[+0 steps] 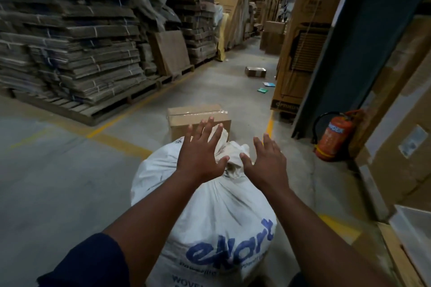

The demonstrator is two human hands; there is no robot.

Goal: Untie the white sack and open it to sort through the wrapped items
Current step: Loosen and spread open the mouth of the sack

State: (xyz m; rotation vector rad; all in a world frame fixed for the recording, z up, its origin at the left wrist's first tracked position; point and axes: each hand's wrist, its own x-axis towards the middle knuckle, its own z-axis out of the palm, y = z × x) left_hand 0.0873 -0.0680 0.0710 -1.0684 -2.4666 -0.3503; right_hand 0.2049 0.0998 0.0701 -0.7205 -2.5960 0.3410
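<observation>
Across the upper left of the frame, tall stacks of flattened brown cardboard bundles (70,37) sit on wooden pallets (98,109) beside a grey concrete floor (46,182) marked with yellow lines. In the lower centre, a large full white woven sack with blue lettering (217,216) stands on the floor, its neck gathered and tied into a knot (229,165) at the top. The left hand (200,154) is stretched out palm down over the left side of the knot, fingers (215,134) spread wide and gripping nothing. Just behind the sack, touching it or nearly so, lies a taped brown cardboard box (198,116). The right hand (265,163) hovers to the right of the knot, also palm down with fingers splayed and empty; the two thumbs come near each other above the knot. Whether either palm touches the sack cannot be told. Farther up the aisle, a small box (255,72) lies on the floor. At the right of the frame, a red fire extinguisher (333,140) leans by a dark green column (363,42).
</observation>
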